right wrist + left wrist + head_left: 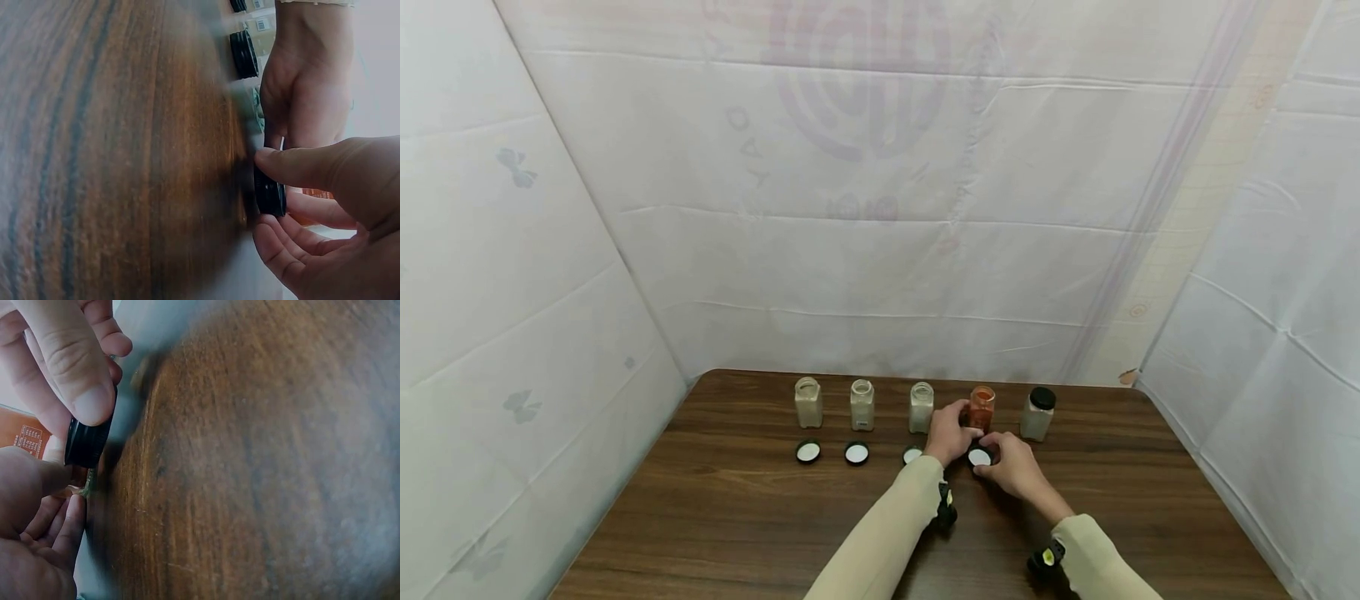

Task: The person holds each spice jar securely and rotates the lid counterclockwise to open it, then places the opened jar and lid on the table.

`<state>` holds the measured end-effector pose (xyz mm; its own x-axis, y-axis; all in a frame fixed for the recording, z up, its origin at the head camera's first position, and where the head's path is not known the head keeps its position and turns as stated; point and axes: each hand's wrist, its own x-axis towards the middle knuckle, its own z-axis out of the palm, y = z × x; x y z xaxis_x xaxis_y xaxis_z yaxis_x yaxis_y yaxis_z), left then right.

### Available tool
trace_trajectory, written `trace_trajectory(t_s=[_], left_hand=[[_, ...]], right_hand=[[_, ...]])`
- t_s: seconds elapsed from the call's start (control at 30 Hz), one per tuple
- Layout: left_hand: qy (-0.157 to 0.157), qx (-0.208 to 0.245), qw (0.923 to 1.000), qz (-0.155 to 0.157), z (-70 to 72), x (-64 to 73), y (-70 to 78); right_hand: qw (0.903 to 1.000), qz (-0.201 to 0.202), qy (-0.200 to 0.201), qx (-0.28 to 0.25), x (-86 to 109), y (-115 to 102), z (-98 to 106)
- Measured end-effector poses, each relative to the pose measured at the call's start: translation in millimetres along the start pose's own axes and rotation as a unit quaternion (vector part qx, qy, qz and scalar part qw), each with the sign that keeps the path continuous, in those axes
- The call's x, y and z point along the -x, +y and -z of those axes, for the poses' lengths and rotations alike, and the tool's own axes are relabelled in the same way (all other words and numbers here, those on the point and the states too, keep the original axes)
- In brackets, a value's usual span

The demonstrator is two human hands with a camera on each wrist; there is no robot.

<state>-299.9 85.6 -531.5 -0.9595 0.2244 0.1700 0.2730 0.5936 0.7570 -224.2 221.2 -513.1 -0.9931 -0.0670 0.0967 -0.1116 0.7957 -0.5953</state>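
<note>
A glass jar of orange-red spice (982,406) stands uncapped at the back of the table, its lower part partly behind fingers. My left hand (949,434) holds this jar low down, thumb and fingers around its sides; the orange label (26,434) shows in the left wrist view. Just in front of the jar, my right hand (1013,468) pinches a black lid (979,457) by its rim, white inner face upward. In the right wrist view the lid (270,192) sits between thumb and fingers, close to the tabletop.
Left of the hands stand three uncapped jars of pale powder, the far-left jar (808,404), the second jar (862,407) and the third jar (921,408). Upturned lids (856,453) lie before them. A jar with a black cap (1037,414) stands rightmost on the wooden table (737,517).
</note>
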Motion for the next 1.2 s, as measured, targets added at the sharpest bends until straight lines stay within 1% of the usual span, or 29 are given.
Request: trace_trajectory(t_s=[0.2, 0.37, 0.63, 1.03, 1.2], left_hand=[[-0.002, 0.007, 0.9999, 0.011, 0.3, 1.4, 1.5], [-0.003, 0.005, 0.9999, 0.014, 0.1, 1.2, 1.8], [0.004, 0.002, 0.9999, 0.01, 0.1, 1.3, 1.1], [0.0, 0.006, 0.9999, 0.016, -0.6, 0.7, 1.2], [0.0, 0.0, 0.9999, 0.011, -0.7, 1.9, 0.9]], right_hand=[[1.0, 0.0, -0.005, 0.002, -0.1, 0.1, -2.0], [1.0, -0.001, -0.008, 0.0, -0.6, -0.4, -3.3], [1.0, 0.003, -0.006, -0.002, -1.8, 0.3, -8.2], [0.9999, -0.002, -0.009, -0.005, -2.8, -0.1, -8.6], [0.9999, -0.001, -0.01, -0.008, -1.5, 0.1, -9.4]])
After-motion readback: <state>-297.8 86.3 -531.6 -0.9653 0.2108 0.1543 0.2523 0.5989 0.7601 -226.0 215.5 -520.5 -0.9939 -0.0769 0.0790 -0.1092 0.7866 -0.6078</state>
